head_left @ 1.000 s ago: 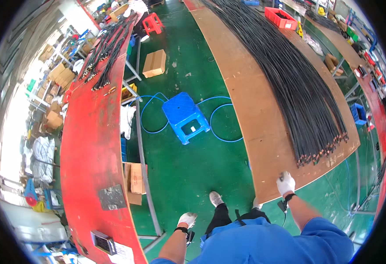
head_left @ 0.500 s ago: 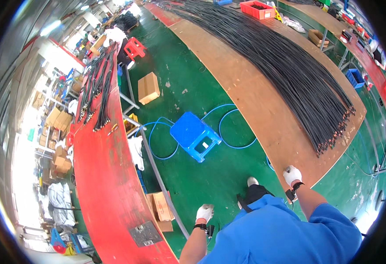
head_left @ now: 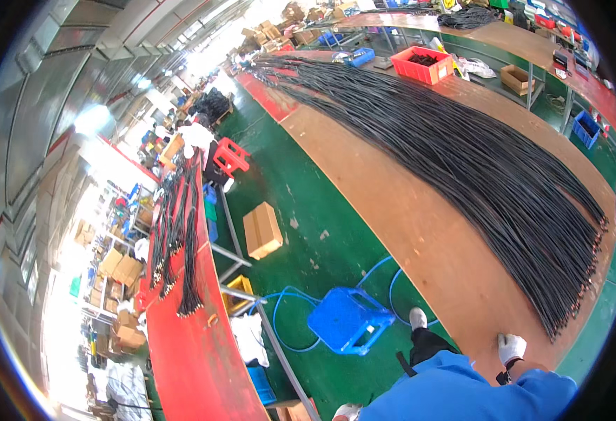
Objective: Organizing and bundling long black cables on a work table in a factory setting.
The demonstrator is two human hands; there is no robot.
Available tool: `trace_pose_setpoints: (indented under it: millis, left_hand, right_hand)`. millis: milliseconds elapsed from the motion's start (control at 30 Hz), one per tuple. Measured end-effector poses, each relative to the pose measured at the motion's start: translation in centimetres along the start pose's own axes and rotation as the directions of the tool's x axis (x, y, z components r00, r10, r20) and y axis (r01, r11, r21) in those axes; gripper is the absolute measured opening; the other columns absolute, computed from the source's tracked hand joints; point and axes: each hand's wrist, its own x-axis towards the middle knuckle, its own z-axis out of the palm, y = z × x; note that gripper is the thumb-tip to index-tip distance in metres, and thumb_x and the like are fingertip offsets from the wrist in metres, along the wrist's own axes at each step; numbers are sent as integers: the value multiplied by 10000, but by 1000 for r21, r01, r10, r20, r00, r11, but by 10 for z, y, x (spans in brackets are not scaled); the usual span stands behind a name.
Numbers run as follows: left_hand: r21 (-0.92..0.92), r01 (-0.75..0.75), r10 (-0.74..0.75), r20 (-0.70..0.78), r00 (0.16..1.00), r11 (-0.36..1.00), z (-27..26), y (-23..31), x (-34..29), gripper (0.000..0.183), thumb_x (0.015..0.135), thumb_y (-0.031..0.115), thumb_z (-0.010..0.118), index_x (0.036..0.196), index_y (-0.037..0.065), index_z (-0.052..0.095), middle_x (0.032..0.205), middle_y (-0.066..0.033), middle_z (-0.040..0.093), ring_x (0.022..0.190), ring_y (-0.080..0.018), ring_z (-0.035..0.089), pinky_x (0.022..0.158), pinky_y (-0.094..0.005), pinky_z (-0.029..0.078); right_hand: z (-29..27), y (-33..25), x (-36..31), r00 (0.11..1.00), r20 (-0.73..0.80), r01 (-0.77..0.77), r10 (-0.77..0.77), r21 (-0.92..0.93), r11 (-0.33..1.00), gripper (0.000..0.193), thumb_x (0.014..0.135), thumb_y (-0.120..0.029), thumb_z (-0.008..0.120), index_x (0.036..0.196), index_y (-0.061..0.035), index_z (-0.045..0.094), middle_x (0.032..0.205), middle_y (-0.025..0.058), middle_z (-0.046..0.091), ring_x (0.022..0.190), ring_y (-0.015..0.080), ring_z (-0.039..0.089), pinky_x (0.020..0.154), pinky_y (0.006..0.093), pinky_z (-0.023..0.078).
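My right hand point(head_left: 511, 348), in a white glove, rests on the near end of the brown tabletop point(head_left: 420, 259). Its fingers are curled in, and no object shows in them. To its upper right lies a long spread of black cables point(head_left: 462, 161), their copper-coloured ends fanned out toward the table's near end. The hand is apart from them. My left hand point(head_left: 348, 412), gloved in white too, hangs low at the bottom edge of the picture beside the red table; its fingers are mostly cut off from view.
A blue stool point(head_left: 350, 319) stands on the green floor amid a looping blue hose point(head_left: 277, 330). Left of it runs a red table point(head_left: 199, 358) with black cable bundles point(head_left: 190, 274). A cardboard box point(head_left: 262, 230), a red stool point(head_left: 231, 157) and another person point(head_left: 197, 137) are farther off. A red bin point(head_left: 422, 64) sits on the brown table.
The view has lifted and I have stepped forward along the brown table. My right hand has moved closer to the cable ends. My left hand has dropped to the bottom edge.
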Motion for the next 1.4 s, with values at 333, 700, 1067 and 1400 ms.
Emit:
trace_pose_setpoints:
  millis: [333,700,1067,1400]
  left_hand:
    - [-558,495,-309,397,864,666,-233,85,148,330,1018,355,610,806,112,539,666,-11,539,508,-153,505,502,-347,433]
    - [-487,491,-301,417,857,722,-418,110,356,368,990,365,603,766,73,590,667,-32,558,577,-189,544,558,-374,452]
    - [-612,489,-345,346,872,622,-598,25,595,335,966,320,634,742,72,634,632,-53,596,530,-197,566,504,-370,455]
    - [-776,305,-331,131,934,553,-842,51,808,318,1007,275,633,748,108,555,667,9,550,545,-143,527,504,-320,438]
  right_hand:
    - [-24,-305,269,965,-98,261,-243,280,924,284,907,-339,620,949,-86,741,1017,192,738,980,412,698,873,508,563]
    - [-29,-513,383,953,37,298,-302,90,950,701,848,-422,708,1466,-143,532,1538,212,481,1444,428,412,1204,561,318]
    - [-23,-710,510,901,163,-393,402,-84,916,960,924,-575,608,1657,-85,229,1692,328,170,1576,488,160,1271,582,183]
    - [-33,-932,625,718,333,-548,611,-271,791,1405,763,-825,697,1672,-33,-24,1715,320,62,1597,462,100,1275,581,177]
